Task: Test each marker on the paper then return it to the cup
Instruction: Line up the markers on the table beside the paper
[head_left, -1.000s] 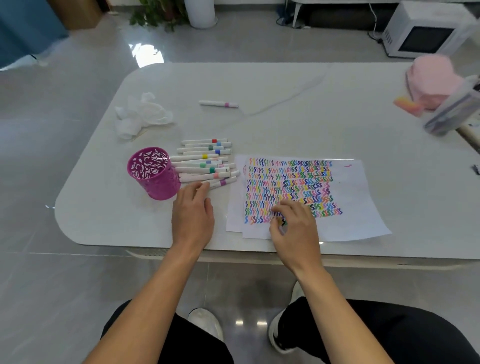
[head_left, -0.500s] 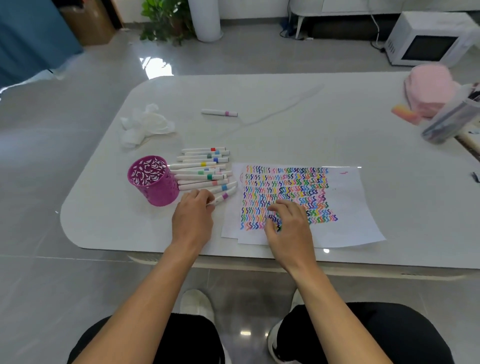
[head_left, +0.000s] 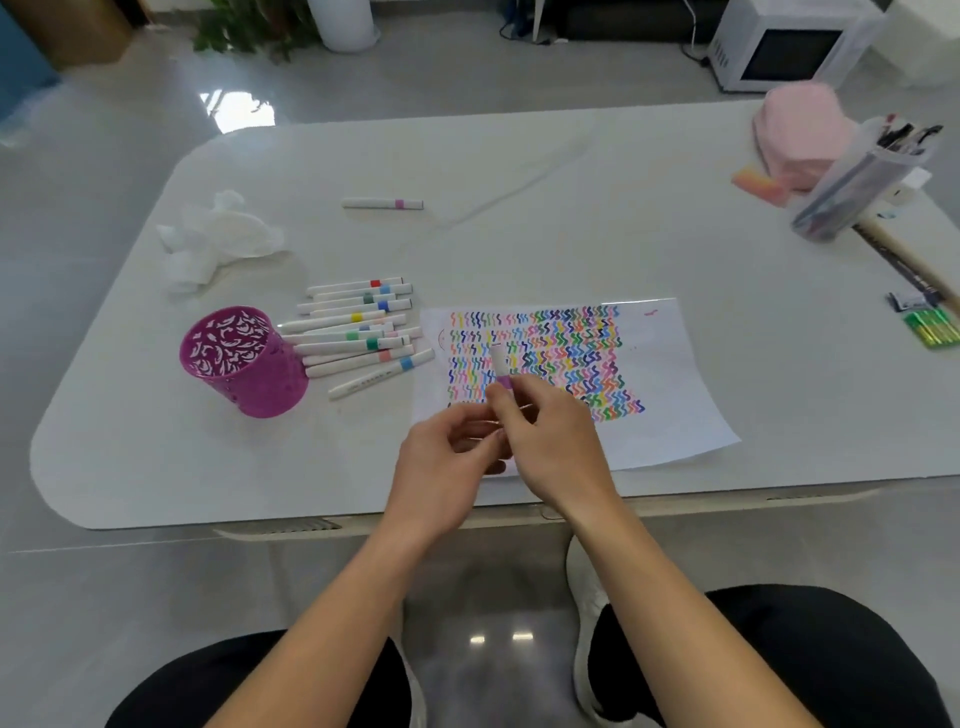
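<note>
Both hands meet over the near left corner of the paper (head_left: 675, 405), a white sheet filled with rows of coloured squiggles. Between them is a white marker with a purple band (head_left: 500, 364), its cap end pointing away from me. My right hand (head_left: 556, 441) pinches it just below the band. My left hand (head_left: 447, 462) curls round its near end. The purple cut-out cup (head_left: 244, 364) stands left of the paper, with nothing showing inside it. Several white markers (head_left: 353, 332) with coloured bands lie in a pile between cup and paper.
One pink-banded marker (head_left: 382, 203) lies alone farther back on the white table (head_left: 519, 156). A crumpled tissue (head_left: 218, 239) is at the back left. At the right are a pink soft item (head_left: 800, 135), a clear pen holder (head_left: 862, 182) and green pens (head_left: 935, 327).
My left hand took the purple-banded marker from the near edge of the pile and brought it right. My right hand left the paper and took hold of the same marker.
</note>
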